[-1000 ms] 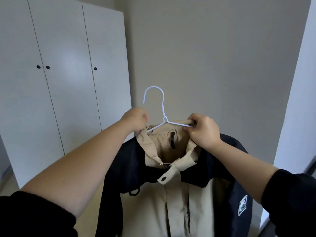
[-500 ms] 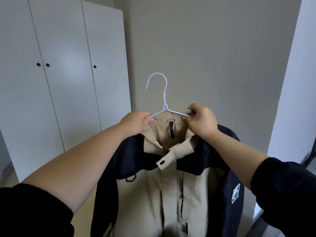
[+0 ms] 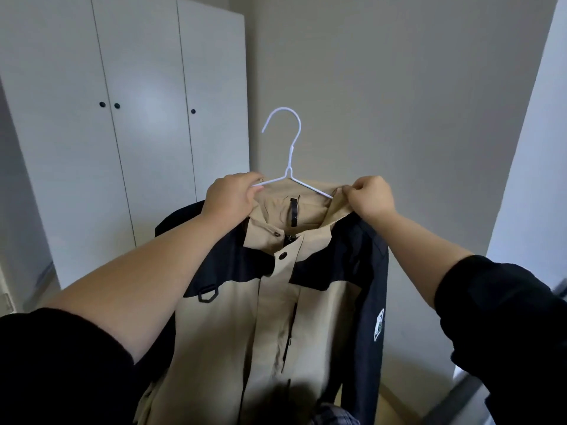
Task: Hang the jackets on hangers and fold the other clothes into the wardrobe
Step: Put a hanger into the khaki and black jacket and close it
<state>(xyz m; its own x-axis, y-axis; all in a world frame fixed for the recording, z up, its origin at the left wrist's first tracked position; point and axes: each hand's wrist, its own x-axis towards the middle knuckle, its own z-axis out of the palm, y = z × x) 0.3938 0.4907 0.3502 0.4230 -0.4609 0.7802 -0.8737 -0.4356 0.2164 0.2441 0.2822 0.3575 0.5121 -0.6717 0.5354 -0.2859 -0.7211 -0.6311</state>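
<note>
Before the wardrobe (image 3: 138, 133): left hand (image 3: 230, 196) and right hand (image 3: 369, 196) each pinching the collar of the jacket (image 3: 230, 332) on the hanger (image 3: 290, 161).

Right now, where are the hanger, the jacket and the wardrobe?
hanger (image 3: 289, 164), head view, on the twisted wire neck below the hook.
jacket (image 3: 224, 332), head view, on its beige front panel.
wardrobe (image 3: 147, 148), head view, on the middle door's face.
</note>
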